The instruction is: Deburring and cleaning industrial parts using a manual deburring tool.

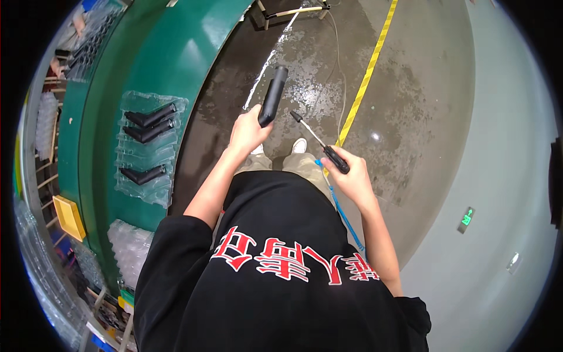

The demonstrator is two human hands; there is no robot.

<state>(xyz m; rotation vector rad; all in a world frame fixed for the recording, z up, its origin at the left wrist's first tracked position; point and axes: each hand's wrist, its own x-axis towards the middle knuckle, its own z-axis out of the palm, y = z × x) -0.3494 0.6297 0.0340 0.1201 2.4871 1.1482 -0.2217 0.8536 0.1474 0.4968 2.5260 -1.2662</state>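
Observation:
My left hand [248,130] is closed round the lower end of a black angled plastic part [274,97], which is held up and tilted slightly right. My right hand [351,176] grips an air blow gun [336,159] by its black body. Its thin metal tube ends in a black tip [296,116], pointing up and left towards the plastic part but apart from it. A blue hose [346,220] hangs beside my right forearm. On my left, several similar black angled parts [142,175] lie in a clear moulded plastic tray [130,154].
The tray rests on a green table [135,76]. Another clear tray [130,246] and a yellow bin [69,218] are nearer on the left. A yellow tape line [369,73] and a thin cable [343,76] cross the wet-looking floor. A pale wall [498,146] stands right.

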